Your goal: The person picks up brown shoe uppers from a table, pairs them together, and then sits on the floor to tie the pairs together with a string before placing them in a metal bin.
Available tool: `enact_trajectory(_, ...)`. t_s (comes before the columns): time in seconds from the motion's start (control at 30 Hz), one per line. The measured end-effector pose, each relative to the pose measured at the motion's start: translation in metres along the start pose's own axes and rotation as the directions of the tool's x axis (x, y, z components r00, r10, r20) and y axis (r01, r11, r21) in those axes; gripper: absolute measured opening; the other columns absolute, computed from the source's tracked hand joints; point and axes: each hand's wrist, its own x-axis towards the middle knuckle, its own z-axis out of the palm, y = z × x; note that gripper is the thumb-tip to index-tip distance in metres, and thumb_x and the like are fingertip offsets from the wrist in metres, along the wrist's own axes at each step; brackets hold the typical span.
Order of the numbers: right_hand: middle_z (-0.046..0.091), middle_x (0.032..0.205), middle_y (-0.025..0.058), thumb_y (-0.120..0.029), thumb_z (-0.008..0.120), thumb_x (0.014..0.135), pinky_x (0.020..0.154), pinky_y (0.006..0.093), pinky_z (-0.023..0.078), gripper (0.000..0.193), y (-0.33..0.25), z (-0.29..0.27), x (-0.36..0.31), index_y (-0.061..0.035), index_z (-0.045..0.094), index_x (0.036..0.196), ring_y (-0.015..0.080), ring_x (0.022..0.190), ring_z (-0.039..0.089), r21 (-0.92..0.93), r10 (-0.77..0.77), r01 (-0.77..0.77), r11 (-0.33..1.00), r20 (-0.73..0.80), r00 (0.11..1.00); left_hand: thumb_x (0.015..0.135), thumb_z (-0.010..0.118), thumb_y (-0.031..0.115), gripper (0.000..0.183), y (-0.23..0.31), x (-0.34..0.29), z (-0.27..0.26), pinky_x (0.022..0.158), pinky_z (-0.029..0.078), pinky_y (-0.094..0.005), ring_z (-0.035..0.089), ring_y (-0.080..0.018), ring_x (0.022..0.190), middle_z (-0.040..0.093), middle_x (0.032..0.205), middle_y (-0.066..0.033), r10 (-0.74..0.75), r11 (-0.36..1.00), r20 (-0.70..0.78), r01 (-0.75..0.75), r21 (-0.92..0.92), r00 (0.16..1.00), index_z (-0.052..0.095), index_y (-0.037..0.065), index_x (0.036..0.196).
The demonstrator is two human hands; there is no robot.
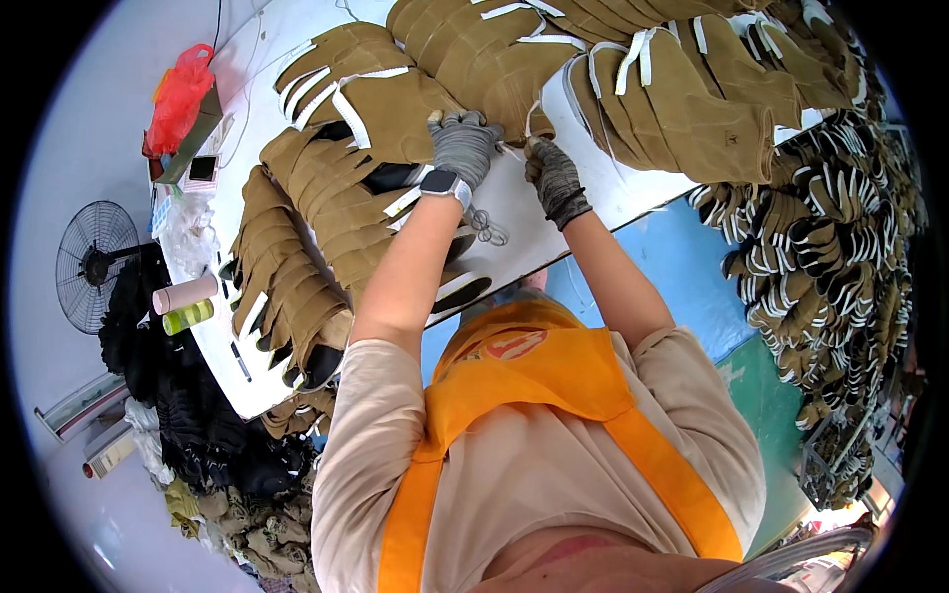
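In the head view, the right hand [556, 180], in a gray glove, has bent fingers close together by a white strip [531, 117]; whether they pinch it, one cannot tell. The left hand [463, 148], gloved too, curls at the near edge of a brown piece [509, 94], and its hold is hard to see. That piece lies on the far part of the white table [509, 193]. Small scissors [487, 229] lie near, between the wrists. More brown pieces [341, 212] lie in rows to the left.
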Motion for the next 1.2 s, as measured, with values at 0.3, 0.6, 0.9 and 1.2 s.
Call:
enact_trajectory(0.3, 0.051, 0.074, -0.0043, -0.021, 0.055, 0.092, 0.064, 0.0223, 0.039, 0.018, -0.098, -0.01, -0.09, -0.0054, 0.063, 0.096, 0.007, 0.069, 0.046, -0.205, -0.503, 0.507, 0.837, 0.073, 0.861, 0.079, 0.058, 0.023, 0.031, -0.006, 0.018, -0.003, 0.098, 0.028, -0.0528, 0.055, -0.0241, 0.11, 0.06, 0.112, -0.0012, 0.031, 0.998, -0.001, -0.031, -0.052, 1.0, 0.064, 0.032, 0.108)
enact_trajectory(0.6, 0.06, 0.091, 0.0045, -0.018, 0.052, 0.093, 0.081, 0.0282, 0.045, 0.021, -0.09, -0.106, -0.116, -0.0009, 0.061, 0.101, 0.0157, 0.085, 0.055, -0.613, -0.418, 0.573, 0.544, 0.394, 0.818, 0.078, 0.063, 0.035, 0.03, -0.002, 0.021, -0.014, 0.099, 0.027, -0.0501, 0.048, -0.0214, 0.118, 0.058, 0.118, 0.0005, 0.004, 1.0, 0.113, 0.0, -0.03, 0.994, 0.065, 0.034, 0.108)
enact_trajectory(0.9, 0.06, 0.116, 0.018, -0.031, 0.045, 0.096, 0.091, 0.0401, 0.043, 0.034, -0.039, -0.06, -0.023, -0.0056, 0.059, 0.114, 0.0346, 0.102, 0.058, -0.876, -0.237, 0.395, 0.275, 0.336, 0.911, 0.077, 0.063, 0.032, 0.036, -0.008, 0.028, -0.007, 0.104, 0.021, -0.0492, 0.04, -0.0195, 0.126, 0.051, 0.128, 0.0054, 0.062, 0.997, 0.236, -0.068, 0.019, 0.97, 0.064, 0.036, 0.112)
enact_trajectory(1.2, 0.065, 0.083, 0.0071, -0.031, 0.066, 0.085, 0.066, 0.0342, 0.049, 0.025, 0.063, -0.03, 0.099, -0.0116, 0.062, 0.1, 0.021, 0.074, 0.06, 0.018, 0.287, -0.288, 0.957, 0.053, 0.957, 0.074, 0.064, 0.04, 0.042, -0.006, 0.031, -0.003, 0.102, 0.027, -0.0455, 0.047, -0.0212, 0.121, 0.055, 0.121, 0.0001, 0.23, 0.973, 0.073, -0.23, -0.002, 0.971, 0.063, 0.029, 0.114)
